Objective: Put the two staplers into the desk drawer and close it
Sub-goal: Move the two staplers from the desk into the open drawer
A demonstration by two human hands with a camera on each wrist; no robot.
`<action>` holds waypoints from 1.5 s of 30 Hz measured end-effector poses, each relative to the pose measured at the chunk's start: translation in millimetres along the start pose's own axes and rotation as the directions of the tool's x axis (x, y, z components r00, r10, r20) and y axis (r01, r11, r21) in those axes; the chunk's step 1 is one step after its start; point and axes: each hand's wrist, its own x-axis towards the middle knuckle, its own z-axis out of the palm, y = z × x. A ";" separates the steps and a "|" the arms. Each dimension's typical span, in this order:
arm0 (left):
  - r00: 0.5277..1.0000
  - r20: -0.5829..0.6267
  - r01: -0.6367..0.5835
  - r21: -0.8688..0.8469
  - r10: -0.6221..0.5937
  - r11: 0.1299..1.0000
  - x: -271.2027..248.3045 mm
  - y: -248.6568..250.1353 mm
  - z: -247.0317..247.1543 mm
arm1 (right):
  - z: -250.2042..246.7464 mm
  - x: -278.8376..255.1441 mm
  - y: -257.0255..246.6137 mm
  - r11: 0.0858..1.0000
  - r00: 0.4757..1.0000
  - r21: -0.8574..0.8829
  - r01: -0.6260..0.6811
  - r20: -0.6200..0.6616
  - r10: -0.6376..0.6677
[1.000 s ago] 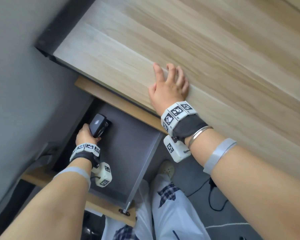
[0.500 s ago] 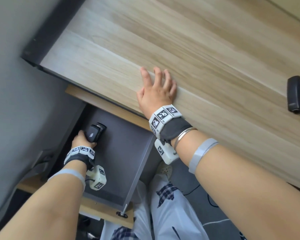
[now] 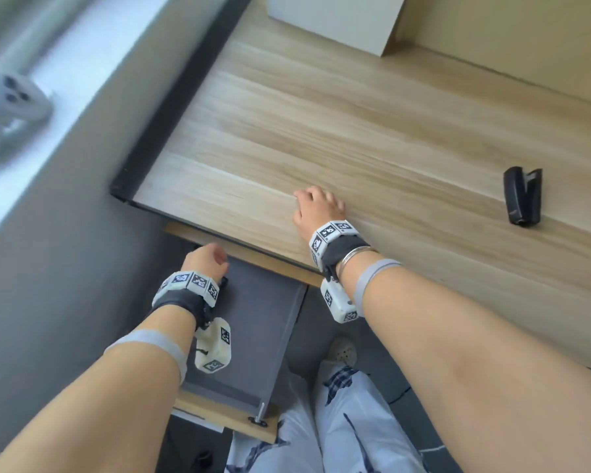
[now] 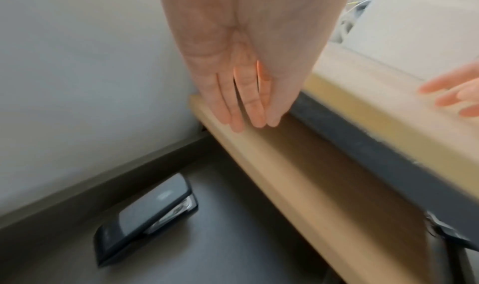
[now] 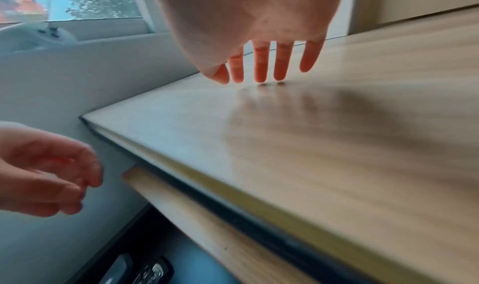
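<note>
One black stapler (image 4: pixel 145 220) lies on the grey floor of the open drawer (image 3: pixel 263 322), near its left wall. The left hand (image 3: pixel 203 259) hangs above that stapler with fingers (image 4: pixel 255 104) released, holding nothing. The second stapler (image 3: pixel 522 196) lies on the wooden surface (image 3: pixel 355 131), well to the right of the drawer. The right hand (image 3: pixel 318 208) rests on the surface, fingers (image 5: pixel 261 63) spread and relaxed.

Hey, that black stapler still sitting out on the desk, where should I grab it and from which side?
Grip the black stapler across its long body, probably from above with the right hand, the nearer hand. It seems to lie on its side on the desk top, jaws parted at the far end, so pinching top arm and base together should keep it shut.
</note>
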 end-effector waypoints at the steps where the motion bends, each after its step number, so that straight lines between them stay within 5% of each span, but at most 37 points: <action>1: 0.999 0.019 -0.035 0.036 0.035 0.999 -5.1 12.1 -6.7 | -7.2 -1.0 7.7 0.999 0.999 0.008 -0.031 0.006 0.031; 12: 0.964 0.059 -0.263 0.086 0.259 0.961 -6.0 164.0 -15.5 | -102.7 -8.0 158.5 0.950 0.954 -0.100 -0.297 -0.062 0.292; 22: 0.936 0.077 -0.352 0.138 0.344 0.926 26.5 245.2 36.6 | -121.7 -5.6 295.2 0.761 0.757 0.010 -0.648 -0.100 0.646; 26: 0.952 0.053 -0.306 0.185 0.301 0.934 34.3 259.6 45.1 | -117.6 3.5 317.7 0.727 0.727 0.120 -0.676 -0.051 0.684; 32: 0.960 0.037 -0.278 0.189 0.276 0.942 35.6 262.1 56.6 | -105.7 11.6 334.4 0.718 0.729 0.219 -0.661 -0.036 0.683; 36: 0.965 0.031 -0.260 0.170 0.259 0.951 34.6 260.4 60.9 | -107.0 11.3 330.9 0.754 0.788 0.274 -0.597 0.028 0.614; 45: 0.965 0.042 -0.261 0.196 0.258 0.945 24.0 247.1 44.8 | -117.3 9.9 247.4 0.853 0.890 0.265 -0.450 0.057 0.452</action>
